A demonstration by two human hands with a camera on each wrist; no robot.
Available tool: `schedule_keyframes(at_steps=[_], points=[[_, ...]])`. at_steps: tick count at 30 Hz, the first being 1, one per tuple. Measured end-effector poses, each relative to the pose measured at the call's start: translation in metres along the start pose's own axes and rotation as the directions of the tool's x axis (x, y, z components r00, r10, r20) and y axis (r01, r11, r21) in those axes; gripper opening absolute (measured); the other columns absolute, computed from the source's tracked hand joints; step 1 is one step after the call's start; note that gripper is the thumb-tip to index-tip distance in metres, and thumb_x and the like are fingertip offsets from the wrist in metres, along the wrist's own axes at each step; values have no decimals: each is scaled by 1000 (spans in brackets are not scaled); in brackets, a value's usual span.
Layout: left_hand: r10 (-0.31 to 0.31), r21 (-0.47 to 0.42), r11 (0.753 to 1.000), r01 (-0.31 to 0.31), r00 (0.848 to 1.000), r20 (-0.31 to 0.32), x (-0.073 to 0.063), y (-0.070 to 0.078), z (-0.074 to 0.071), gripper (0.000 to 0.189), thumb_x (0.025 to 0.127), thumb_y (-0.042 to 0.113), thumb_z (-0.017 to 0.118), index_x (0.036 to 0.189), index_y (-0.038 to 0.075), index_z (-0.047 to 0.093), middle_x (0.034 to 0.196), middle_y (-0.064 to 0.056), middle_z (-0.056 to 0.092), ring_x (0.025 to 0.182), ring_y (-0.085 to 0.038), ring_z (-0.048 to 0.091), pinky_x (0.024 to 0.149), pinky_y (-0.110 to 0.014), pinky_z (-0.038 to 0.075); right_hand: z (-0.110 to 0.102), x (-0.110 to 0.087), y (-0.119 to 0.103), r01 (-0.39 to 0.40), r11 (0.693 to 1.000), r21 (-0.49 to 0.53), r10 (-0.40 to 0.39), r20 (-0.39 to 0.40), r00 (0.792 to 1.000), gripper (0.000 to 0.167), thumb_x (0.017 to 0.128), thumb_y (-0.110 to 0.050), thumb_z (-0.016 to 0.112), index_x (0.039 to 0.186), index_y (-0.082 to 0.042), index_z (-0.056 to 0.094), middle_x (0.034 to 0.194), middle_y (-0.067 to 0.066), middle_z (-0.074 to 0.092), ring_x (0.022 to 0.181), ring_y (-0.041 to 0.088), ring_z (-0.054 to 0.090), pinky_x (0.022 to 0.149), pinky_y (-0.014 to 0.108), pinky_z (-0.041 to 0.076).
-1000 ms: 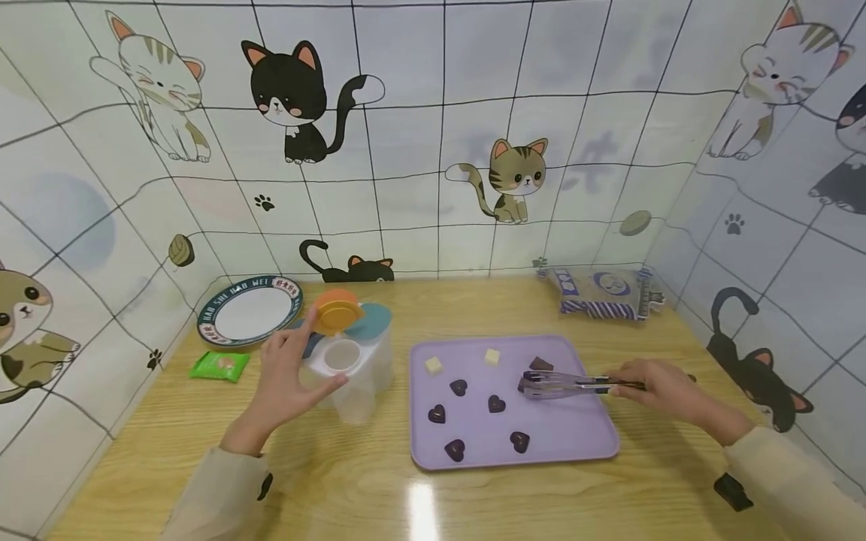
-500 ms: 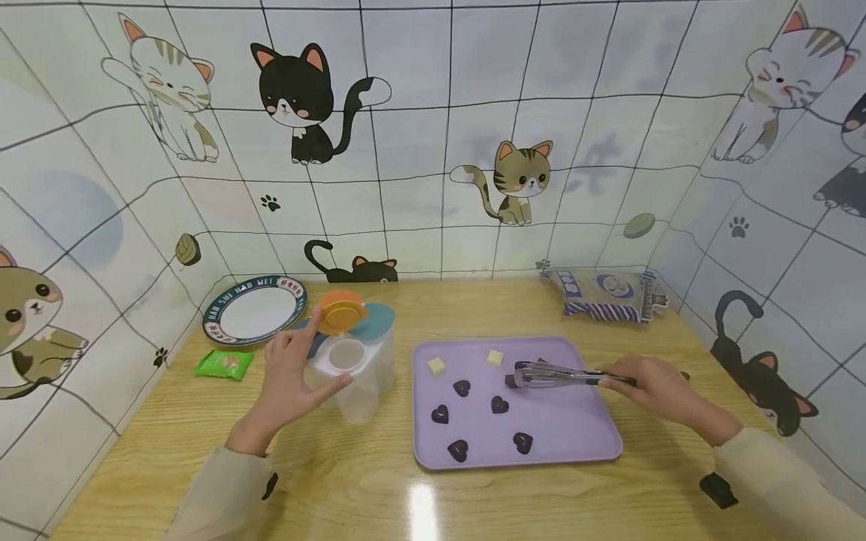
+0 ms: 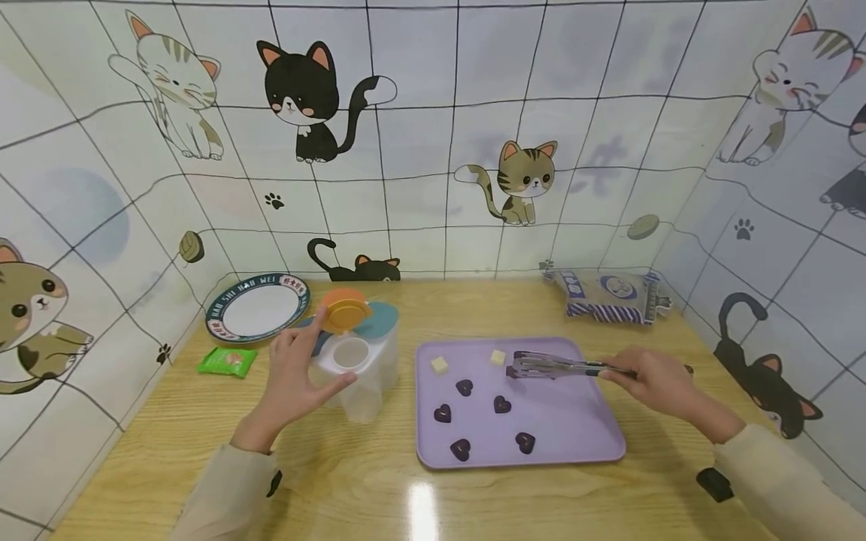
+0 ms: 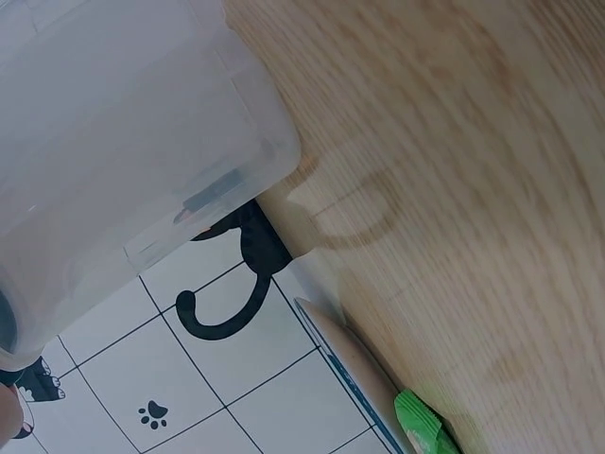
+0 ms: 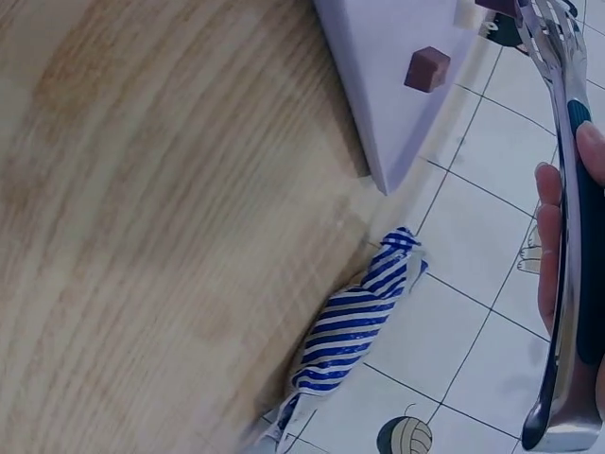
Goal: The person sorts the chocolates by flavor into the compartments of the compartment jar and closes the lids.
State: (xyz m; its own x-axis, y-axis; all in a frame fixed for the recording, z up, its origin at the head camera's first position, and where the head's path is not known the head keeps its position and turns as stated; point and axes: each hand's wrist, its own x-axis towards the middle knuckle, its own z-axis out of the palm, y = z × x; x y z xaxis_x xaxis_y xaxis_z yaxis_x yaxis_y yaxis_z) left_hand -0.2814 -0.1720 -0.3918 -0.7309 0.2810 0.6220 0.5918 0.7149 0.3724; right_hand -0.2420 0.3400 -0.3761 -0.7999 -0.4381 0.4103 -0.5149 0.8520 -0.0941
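My left hand (image 3: 295, 376) holds the side of a translucent storage box (image 3: 363, 402), thumb along its front and forefinger at the raised orange lid (image 3: 346, 313). The round opening (image 3: 351, 352) below that lid is uncovered; blue and teal lids cover other parts. My right hand (image 3: 654, 379) grips metal tongs (image 3: 551, 365) over a lilac tray (image 3: 575, 436). A dark chocolate cube (image 3: 512, 371) is at the tongs' tips. Another brown cube (image 5: 427, 69) sits on the tray in the right wrist view. Several dark heart chocolates (image 3: 502, 404) and two pale cubes (image 3: 440, 365) lie there too.
Back left stands a green-rimmed plate (image 3: 257, 308), with a green packet (image 3: 227, 361) in front of it. A blue-striped bag (image 3: 612, 296), clipped at one end, lies at the back right. Cat-patterned sheeting (image 3: 433, 150) walls in the wooden table (image 3: 352, 481).
My right hand has brought the tongs and the dark cube leftward and slightly back, towards the pale cubes. The left hand stays on the box. The whole view has shifted slightly.
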Motion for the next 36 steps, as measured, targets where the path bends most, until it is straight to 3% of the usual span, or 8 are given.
schedule_keyframes(at_steps=[6, 13, 17, 21, 23, 25, 29, 36], points=[[-4, 0, 1000, 4, 1000, 8, 0, 0, -4, 102, 62, 47, 73, 142, 13, 20, 124, -10, 51, 88, -21, 32, 85, -44, 18, -2, 17, -10, -27, 997, 71, 28, -4, 1000, 19, 76, -17, 67, 93, -9, 70, 65, -12, 55, 51, -7, 30, 45, 16, 26], [-12, 12, 1000, 12, 1000, 9, 0, -4, -8, 103, 60, 43, 74, 142, 15, 19, 127, -10, 49, 89, -22, 32, 86, -45, 17, 17, 65, -51, 7, 975, 221, 13, -89, 996, 18, 76, -15, 68, 93, -9, 70, 65, -7, 56, 53, -2, 34, 46, 16, 29], [-11, -1, 1000, 11, 1000, 2, -1, -5, -7, 102, 61, 46, 73, 142, 14, 20, 126, -10, 50, 88, -22, 32, 86, -45, 17, 25, 94, -85, -13, 918, 395, 39, -58, 998, 22, 80, -17, 65, 99, -8, 69, 75, -1, 63, 55, 1, 39, 47, 17, 34], [-9, -11, 1000, 9, 1000, 0, -1, -4, -4, 101, 62, 47, 72, 142, 12, 21, 127, -10, 50, 88, -22, 32, 86, -45, 17, 32, 116, -115, 52, 848, 527, -4, -91, 996, 23, 80, -14, 64, 101, -5, 68, 82, 6, 67, 55, 2, 43, 48, 19, 38], [-9, -16, 1000, 9, 1000, -1, -1, -4, -2, 101, 62, 47, 72, 142, 13, 20, 127, -10, 50, 89, -22, 32, 86, -45, 17, 35, 124, -127, 102, 844, 527, -45, -120, 992, 23, 80, -14, 64, 100, -5, 68, 79, 5, 66, 54, 2, 42, 49, 18, 37], [-4, -19, 1000, 4, 1000, -6, -1, -4, -2, 100, 63, 50, 71, 142, 13, 20, 126, -10, 50, 89, -22, 32, 86, -46, 16, 40, 131, -136, 127, 858, 498, -78, -119, 990, 22, 80, -16, 64, 99, -7, 69, 74, 2, 64, 54, 1, 39, 49, 17, 35], [11, -21, 1000, -12, 1000, -20, -1, -5, -1, 99, 65, 56, 67, 142, 14, 20, 126, -9, 50, 88, -21, 31, 85, -45, 17, 49, 136, -145, 126, 881, 455, -113, -55, 992, 23, 82, -22, 62, 102, -12, 68, 72, -3, 62, 54, 2, 37, 50, 16, 32], [11, -26, 1000, -11, 1000, -15, 0, -4, 1, 99, 65, 53, 69, 142, 16, 20, 127, -8, 49, 87, -20, 32, 84, -43, 17, 48, 126, -141, 46, 878, 477, -47, -10, 999, 32, 82, -23, 62, 110, -7, 64, 84, 1, 65, 56, 3, 40, 53, 18, 36]])
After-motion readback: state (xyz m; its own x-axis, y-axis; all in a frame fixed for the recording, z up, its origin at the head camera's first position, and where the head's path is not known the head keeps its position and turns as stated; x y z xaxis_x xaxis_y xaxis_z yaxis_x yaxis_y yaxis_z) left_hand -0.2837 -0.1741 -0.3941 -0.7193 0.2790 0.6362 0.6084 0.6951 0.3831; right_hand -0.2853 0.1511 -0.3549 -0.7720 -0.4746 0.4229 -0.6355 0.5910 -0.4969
